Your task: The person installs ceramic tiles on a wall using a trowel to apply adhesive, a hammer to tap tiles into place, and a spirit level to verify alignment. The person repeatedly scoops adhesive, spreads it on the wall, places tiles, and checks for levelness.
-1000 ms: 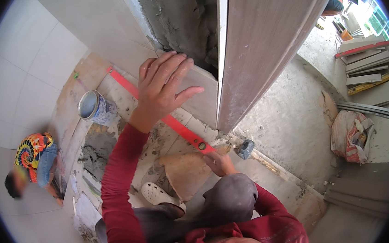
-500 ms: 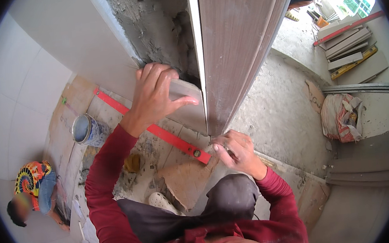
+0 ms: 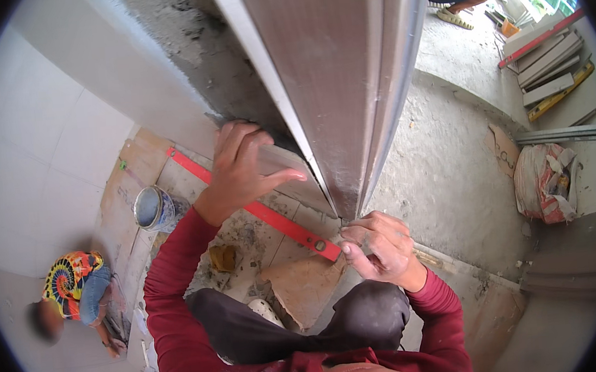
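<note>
1. Door frame (image 3: 345,75): tall grey metal upright, standing on the floor (image 3: 443,145); landmark for all entries below.
2. Wall tile (image 3: 289,169): pale piece set on edge against rough mortar (image 3: 194,46), touching the frame's left side near its foot.
3. Left hand (image 3: 240,170): fingers spread, palm flat on the tile face, pressing it toward the mortar. Risk: uneven push could tip the tile out of line with the frame, or slide it down on wet mortar.
4. Right hand (image 3: 381,246): at the frame's foot, fingertips pinched together on something too small to make out. Risk: fingers sit close to the tile's lower corner and could be nipped if the tile drops.
5. Red spirit level (image 3: 258,211): lies on the floor left of the frame, near the knee; a shift of the leg could knock it.
6. Paint can (image 3: 152,207): further left of the frame, open; could be upset.
7. Another person (image 3: 73,283) crouches well left of the frame.
</note>
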### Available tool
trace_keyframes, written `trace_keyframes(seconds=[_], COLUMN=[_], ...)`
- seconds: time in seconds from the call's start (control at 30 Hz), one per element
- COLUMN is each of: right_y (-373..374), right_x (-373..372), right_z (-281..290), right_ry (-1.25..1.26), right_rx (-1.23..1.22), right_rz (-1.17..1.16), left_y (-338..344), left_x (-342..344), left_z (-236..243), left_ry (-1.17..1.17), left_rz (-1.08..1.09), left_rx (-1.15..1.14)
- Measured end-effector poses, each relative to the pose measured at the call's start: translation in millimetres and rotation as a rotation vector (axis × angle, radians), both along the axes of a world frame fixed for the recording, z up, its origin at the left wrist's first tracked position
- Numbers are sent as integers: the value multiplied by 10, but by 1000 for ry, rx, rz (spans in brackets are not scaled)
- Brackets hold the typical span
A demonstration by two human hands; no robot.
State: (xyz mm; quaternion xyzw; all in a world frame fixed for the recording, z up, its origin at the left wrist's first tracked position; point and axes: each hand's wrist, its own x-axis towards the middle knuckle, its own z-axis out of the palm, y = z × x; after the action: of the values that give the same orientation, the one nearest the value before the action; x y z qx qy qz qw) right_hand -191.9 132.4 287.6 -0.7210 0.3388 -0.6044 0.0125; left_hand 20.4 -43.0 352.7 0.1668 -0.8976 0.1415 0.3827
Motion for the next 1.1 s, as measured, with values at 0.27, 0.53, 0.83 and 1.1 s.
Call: trace_keyframes(seconds=[0.27, 0.53, 0.83, 1.1], right_y=[-57, -320, -1132, -1376], right_x=[-51, 439, 1209, 1191], right_z=[-94, 641, 956, 828], right_ry=[-37, 504, 1045, 1047], right_rx=[32, -100, 101, 230], right_rz=[-47, -317, -903, -986], left_y=[29, -37, -614, -870], left_x=[70, 311, 449, 238], left_z=[22, 318, 121, 56], left_ry=[-36, -240, -68, 18], left_rz=[-11, 59, -125, -139], left_rx=[70, -121, 24, -67])
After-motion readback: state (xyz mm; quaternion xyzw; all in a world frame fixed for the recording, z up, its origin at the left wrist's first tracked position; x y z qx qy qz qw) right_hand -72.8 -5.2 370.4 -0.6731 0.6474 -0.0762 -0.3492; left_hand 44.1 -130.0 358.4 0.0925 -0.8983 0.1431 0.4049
